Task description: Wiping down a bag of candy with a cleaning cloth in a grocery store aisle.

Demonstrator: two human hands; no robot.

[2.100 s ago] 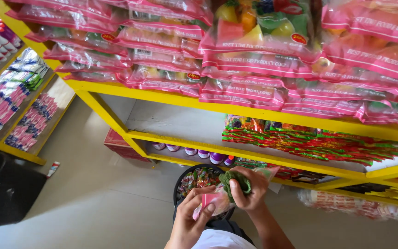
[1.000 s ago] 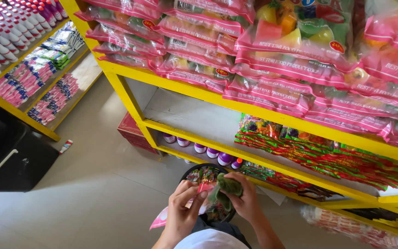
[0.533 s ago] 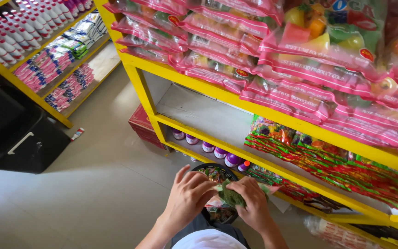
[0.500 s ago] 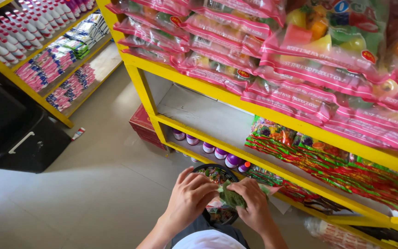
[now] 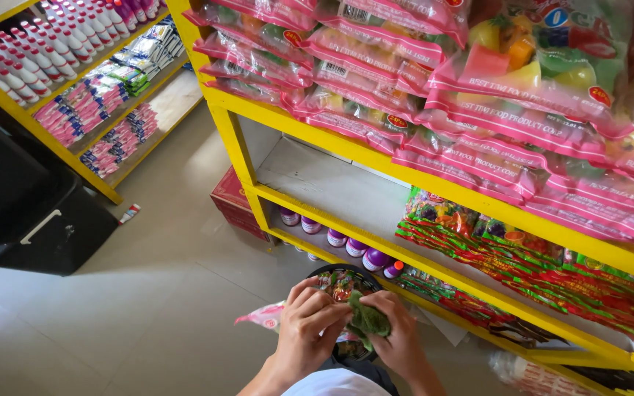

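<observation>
Low in the centre of the frame: left hand (image 5: 308, 328) and right hand (image 5: 396, 339) drawn together over a round black basket (image 5: 329, 273), both curled shut on a crumpled dark green cloth (image 5: 367, 320), fingers of each pinching its folds. Below the left hand, toward lower centre-left, a limp pink-and-white plastic packet (image 5: 263, 316), hanging out past the wrist; hard to tell whether gripped or only tucked under. Inside the basket, small glossy wrapped sweets in red and green.

Across the upper right: stacked flat pink bags (image 5: 434, 103) with white bands and round red stickers, clear film showing coloured fruit-shaped pieces, piled on the top board of a yellow-painted shelf (image 5: 346, 150). Middle board at right: shiny green-and-red sachets (image 5: 522, 257) in overlapping flat rows; left part of that board bare, pale and scuffed. Lowest board, centre: small jars with purple lids (image 5: 346, 246). Under the shelf corner, a red carton (image 5: 238, 205) on the floor.

Upper left: a second yellow rack with rows of white bottles capped pink (image 5: 31, 55) and bundled pink, blue and green packets beneath. Far left edge: a black bin (image 5: 23, 213) with a pale handle. Underfoot, smooth pale floor tiles (image 5: 148, 293), faintly glossy, thin joints.
</observation>
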